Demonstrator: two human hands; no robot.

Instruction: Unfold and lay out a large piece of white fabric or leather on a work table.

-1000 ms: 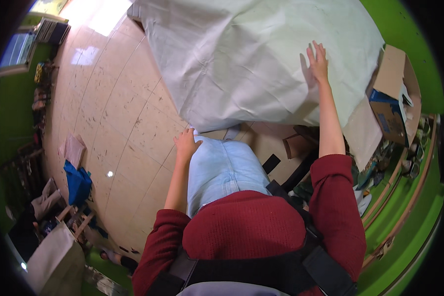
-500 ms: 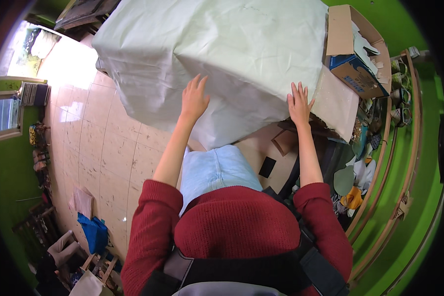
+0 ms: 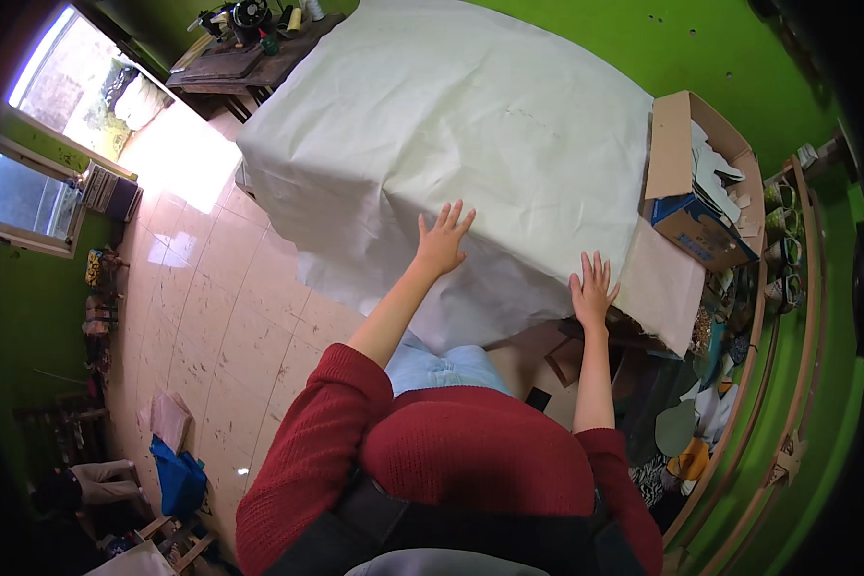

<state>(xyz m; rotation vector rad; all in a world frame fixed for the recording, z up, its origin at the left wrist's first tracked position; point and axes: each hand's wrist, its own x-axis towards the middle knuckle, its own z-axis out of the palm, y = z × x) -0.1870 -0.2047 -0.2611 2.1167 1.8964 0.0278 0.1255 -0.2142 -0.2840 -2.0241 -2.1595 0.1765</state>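
A large white sheet [image 3: 490,125] covers a table and hangs over its near edge in loose folds. My left hand [image 3: 442,240] lies on the sheet near that edge, fingers spread, with nothing in it. At the right end of the near edge, my right hand [image 3: 593,288] rests with its fingers apart and also holds nothing. Both palms face down. Just right of my right hand is a pale flat board [image 3: 664,288], partly under the sheet's side.
An open cardboard box [image 3: 706,202] of paper pieces stands at the right end. Footwear hangs by the wooden rails [image 3: 804,326]. A sewing machine [image 3: 250,17] stands on a wooden table at the back left. A person [image 3: 96,485] bends down at the lower left, by a blue bag [image 3: 178,477].
My view has tilted up, bringing the sewing machine and back wall in. My left hand has moved right along the sheet, closer to my right hand. Both hands stay spread.
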